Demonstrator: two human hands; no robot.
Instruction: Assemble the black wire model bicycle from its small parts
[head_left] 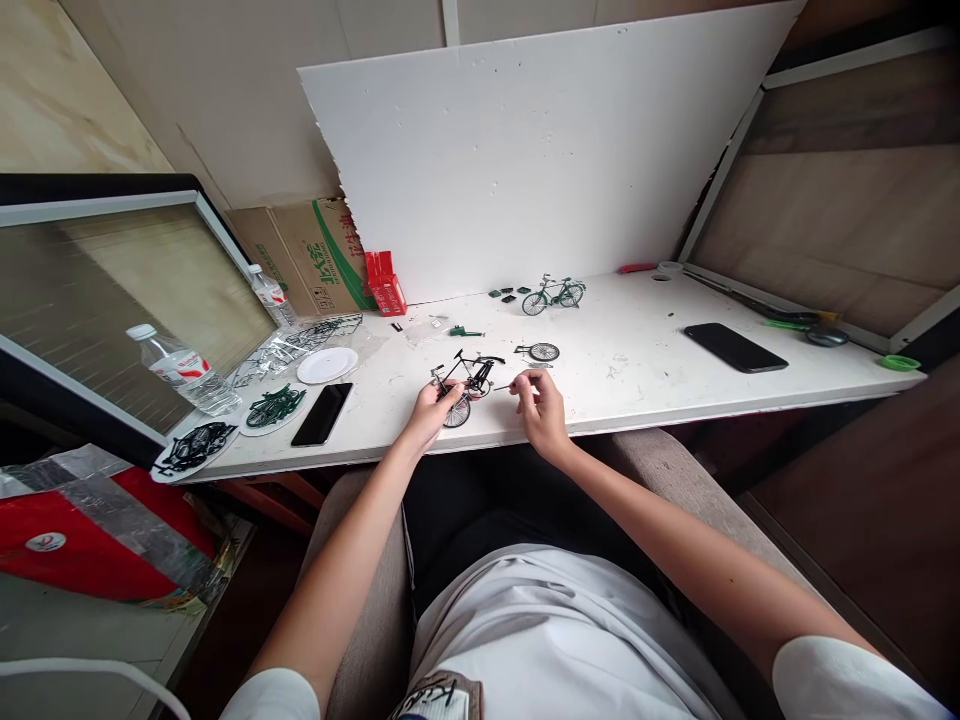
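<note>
My left hand (435, 412) grips a small black model bicycle (474, 376) by its frame, near the front edge of the table. A spoked wheel is on the near side; no wheel shows at the other end. My right hand (541, 408) pinches a thin dark rod (504, 387), its tip pointing left at the bicycle; the rod's exact kind is too small to make out. Just beyond my right hand lies a loose spoked wheel (544, 352) with a thin part beside it. Further back stands a green model bicycle (553, 295) with both wheels on.
Plates of black parts (196, 447) and green parts (274, 408) sit at the left, near a phone (322, 414), a white plate (328, 365) and two water bottles (184, 370). Another phone (735, 347) lies right. A white board (540, 160) stands behind the table (645, 390).
</note>
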